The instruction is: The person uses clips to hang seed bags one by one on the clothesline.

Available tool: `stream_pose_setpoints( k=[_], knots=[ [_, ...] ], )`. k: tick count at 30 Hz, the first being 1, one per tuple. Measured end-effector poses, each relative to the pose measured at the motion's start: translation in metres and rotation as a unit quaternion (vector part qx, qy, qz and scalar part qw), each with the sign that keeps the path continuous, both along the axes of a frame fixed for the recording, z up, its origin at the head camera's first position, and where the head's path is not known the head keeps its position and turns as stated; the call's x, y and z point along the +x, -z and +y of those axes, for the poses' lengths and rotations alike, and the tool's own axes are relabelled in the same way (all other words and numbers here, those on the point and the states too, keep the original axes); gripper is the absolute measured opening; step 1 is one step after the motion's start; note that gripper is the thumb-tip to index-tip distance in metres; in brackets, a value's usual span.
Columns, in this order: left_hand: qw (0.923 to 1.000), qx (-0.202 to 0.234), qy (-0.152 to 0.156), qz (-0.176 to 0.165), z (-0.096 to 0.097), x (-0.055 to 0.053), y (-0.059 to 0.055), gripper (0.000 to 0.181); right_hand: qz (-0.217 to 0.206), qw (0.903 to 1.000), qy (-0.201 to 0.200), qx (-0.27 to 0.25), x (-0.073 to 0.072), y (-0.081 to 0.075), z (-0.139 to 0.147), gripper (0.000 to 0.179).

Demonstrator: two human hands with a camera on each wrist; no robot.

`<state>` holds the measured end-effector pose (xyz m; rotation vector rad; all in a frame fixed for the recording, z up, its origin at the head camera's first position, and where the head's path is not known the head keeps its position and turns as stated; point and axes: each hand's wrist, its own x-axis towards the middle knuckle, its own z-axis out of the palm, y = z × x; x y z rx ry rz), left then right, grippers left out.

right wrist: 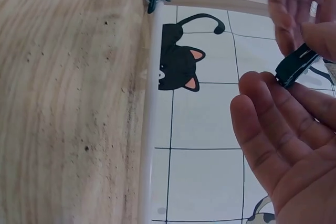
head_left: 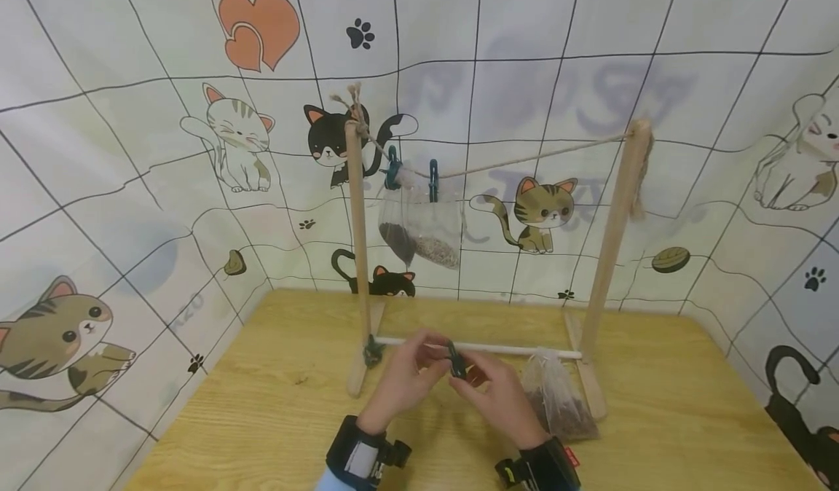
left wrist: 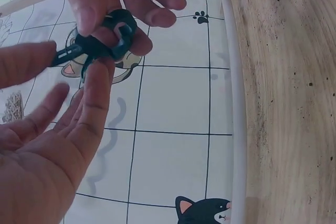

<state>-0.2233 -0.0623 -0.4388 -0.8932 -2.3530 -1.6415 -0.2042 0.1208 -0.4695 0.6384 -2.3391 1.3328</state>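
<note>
One green clip (head_left: pixel 457 361) lies between the left grip (head_left: pixel 411 371) and the right grip (head_left: pixel 498 393), above the desk (head_left: pixel 262 403). Both are clamped on it at the fingertips.

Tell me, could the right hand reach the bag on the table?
Probably yes: the bag sits just beside the right hand, with nothing visible between them, though that hand would likely need to release the dark green clip first.

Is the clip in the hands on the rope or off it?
Off it. The left hand and right hand hold the clip well below the rope.
</note>
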Motion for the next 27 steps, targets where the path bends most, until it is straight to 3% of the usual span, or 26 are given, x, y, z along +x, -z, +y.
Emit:
stream_pose_setpoints(
  k=[5, 13, 18, 22, 27],
  knots=[
    [0.9998, -0.009, 0.006, -0.017, -0.004, 0.000, -0.001, 0.045, 0.013, 0.9998, -0.011, 0.005, 0.001, -0.004, 0.004, 0.042],
    [0.9998, 0.009, 0.012, -0.016, -0.005, 0.002, -0.002, 0.039, 0.008, 0.9996, -0.023, 0.013, 0.004, -0.008, 0.004, 0.044],
    [0.9998, 0.016, -0.005, -0.005, -0.003, 0.003, -0.004, 0.035, 0.009, 0.9995, -0.029, 0.013, 0.003, -0.007, 0.006, 0.047],
    [0.9996, 0.012, -0.026, 0.001, 0.000, 0.009, -0.011, 0.030, 0.009, 0.9997, -0.016, 0.017, 0.000, -0.005, 0.014, 0.046],
    [0.9981, 0.021, -0.056, 0.014, 0.002, 0.020, -0.029, 0.020, 0.032, 0.9989, 0.032, 0.012, -0.003, -0.006, 0.038, 0.040]
  ],
)
